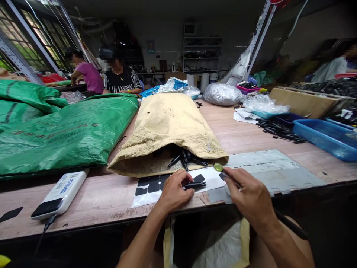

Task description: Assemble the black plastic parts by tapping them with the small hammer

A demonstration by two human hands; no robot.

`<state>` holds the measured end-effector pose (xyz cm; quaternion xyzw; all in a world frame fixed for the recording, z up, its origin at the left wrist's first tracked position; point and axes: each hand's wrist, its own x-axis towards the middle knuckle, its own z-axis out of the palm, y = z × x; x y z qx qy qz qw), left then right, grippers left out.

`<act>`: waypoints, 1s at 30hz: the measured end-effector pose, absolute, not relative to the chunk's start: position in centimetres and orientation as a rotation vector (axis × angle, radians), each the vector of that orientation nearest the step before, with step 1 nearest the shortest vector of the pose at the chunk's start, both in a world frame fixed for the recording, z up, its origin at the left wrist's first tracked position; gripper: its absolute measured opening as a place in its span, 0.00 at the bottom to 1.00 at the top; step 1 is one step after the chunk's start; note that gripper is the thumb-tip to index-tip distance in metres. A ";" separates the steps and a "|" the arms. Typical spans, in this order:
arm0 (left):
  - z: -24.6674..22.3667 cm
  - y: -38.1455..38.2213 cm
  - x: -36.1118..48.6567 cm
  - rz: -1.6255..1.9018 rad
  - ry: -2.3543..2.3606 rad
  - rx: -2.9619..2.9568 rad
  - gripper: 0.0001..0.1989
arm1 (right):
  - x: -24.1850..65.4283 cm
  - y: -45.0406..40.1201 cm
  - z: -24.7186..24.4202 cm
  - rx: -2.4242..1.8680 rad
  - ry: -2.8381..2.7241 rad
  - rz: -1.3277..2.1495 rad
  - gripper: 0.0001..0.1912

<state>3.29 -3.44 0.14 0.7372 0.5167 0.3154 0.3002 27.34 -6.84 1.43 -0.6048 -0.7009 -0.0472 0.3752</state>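
Observation:
My left hand (178, 188) is closed in a pinch on a slim black plastic part (196, 184) with a forked end, held just above the table. My right hand (249, 191) is closed around a small tool with a round yellow-green end (218, 167); the fingers hide the rest of it. A small black patch shows by its fingertips. Under and between the hands lies a white sheet of black stickers (154, 184). Just beyond, more black plastic parts (184, 158) spill from the mouth of a tan woven sack (173, 119).
A green woven sack (67, 137) and a white power bank (60, 193) with a cable lie left. A grey board (270, 169), blue tray (326, 136) and pile of black parts (279, 130) are right. Below the table edge hangs an open bag (244, 242). People sit at the back.

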 end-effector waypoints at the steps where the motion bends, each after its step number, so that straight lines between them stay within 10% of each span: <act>1: 0.2 -3.4 3.3 0.832 1.369 1.950 0.10 | 28.3 -6.2 1.5 -1.593 -1.778 -0.157 0.16; 17: 0.4 -3.3 3.3 0.748 1.376 2.015 0.08 | 31.7 -2.5 -2.7 -1.790 -1.696 -0.337 0.15; 30: -0.2 -2.9 3.0 0.710 1.318 2.249 0.25 | 31.3 -2.7 -2.0 -1.866 -1.661 -0.256 0.15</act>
